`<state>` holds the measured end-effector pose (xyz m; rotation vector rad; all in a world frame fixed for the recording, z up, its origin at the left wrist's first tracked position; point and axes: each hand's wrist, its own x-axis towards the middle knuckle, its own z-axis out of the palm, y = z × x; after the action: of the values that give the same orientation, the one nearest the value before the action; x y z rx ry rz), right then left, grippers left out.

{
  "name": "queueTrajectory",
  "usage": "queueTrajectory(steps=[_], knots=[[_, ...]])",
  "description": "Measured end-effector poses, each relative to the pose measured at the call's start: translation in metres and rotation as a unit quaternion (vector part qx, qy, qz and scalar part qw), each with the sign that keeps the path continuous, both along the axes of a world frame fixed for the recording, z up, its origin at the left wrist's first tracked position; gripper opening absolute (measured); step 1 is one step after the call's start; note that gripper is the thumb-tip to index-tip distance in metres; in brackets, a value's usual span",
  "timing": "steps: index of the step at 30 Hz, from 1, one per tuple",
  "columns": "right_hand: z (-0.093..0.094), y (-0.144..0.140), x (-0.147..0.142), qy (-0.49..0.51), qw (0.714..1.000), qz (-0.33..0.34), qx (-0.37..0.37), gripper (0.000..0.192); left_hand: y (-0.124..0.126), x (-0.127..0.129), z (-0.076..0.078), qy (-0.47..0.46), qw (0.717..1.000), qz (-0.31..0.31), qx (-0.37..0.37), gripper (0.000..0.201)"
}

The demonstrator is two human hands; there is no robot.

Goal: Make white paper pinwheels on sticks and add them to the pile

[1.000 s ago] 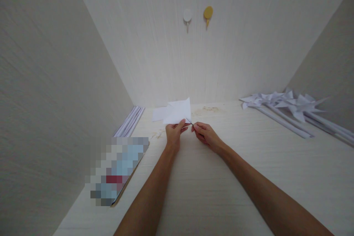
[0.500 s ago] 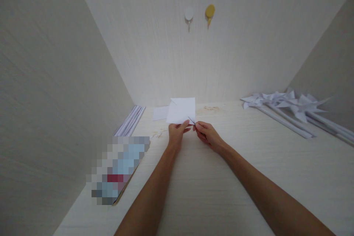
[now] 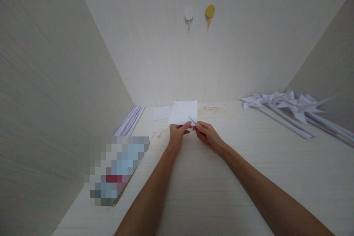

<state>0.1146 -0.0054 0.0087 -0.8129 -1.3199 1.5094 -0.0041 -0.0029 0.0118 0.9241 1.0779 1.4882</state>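
Centrally, left hand (image 3: 177,135) pinching blank paper (image 3: 184,112), right hand (image 3: 207,135) (holding blade (image 3: 191,119))

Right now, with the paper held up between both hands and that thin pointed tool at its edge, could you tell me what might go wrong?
1. The thin dark tool in the right hand points toward the left hand gripping the white paper square; a slip could prick those fingers.
2. The paper is pinched only at its lower edge, so pressure may crumple or tear it.
3. The finished paper pinwheels lie by the right forearm; a wide elbow move might knock them.
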Motion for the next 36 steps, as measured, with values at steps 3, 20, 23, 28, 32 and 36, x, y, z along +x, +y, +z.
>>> queueTrajectory(steps=[3, 20, 23, 28, 32, 36], knots=[[0.0003, -0.0002, 0.0002, 0.007, 1.000, 0.006, -0.002, 0.029, -0.0006, 0.0003, 0.0004, 0.004, 1.000, -0.002, 0.000, 0.015], [-0.0005, 0.0009, -0.0004, 0.010, 1.000, -0.002, -0.004, 0.031, -0.0013, 0.0009, 0.0005, 0.034, 0.999, -0.015, -0.006, 0.016], [0.0001, 0.0004, -0.0004, 0.008, 1.000, -0.005, -0.004, 0.031, -0.0015, 0.0014, 0.0006, 0.034, 0.999, -0.013, -0.007, 0.016], [-0.0005, 0.0001, -0.0010, 0.001, 1.000, -0.006, -0.008, 0.030, -0.0008, 0.0002, 0.0017, -0.022, 1.000, -0.005, -0.017, 0.019], [-0.0019, 0.0011, -0.0013, -0.031, 1.000, -0.007, 0.003, 0.029, 0.0031, -0.0040, 0.0025, -0.146, 0.988, 0.054, -0.018, 0.016], [-0.0023, 0.0016, -0.0013, -0.045, 0.999, -0.009, 0.010, 0.029, 0.0058, -0.0059, 0.0025, -0.210, 0.976, 0.062, 0.009, 0.012]])
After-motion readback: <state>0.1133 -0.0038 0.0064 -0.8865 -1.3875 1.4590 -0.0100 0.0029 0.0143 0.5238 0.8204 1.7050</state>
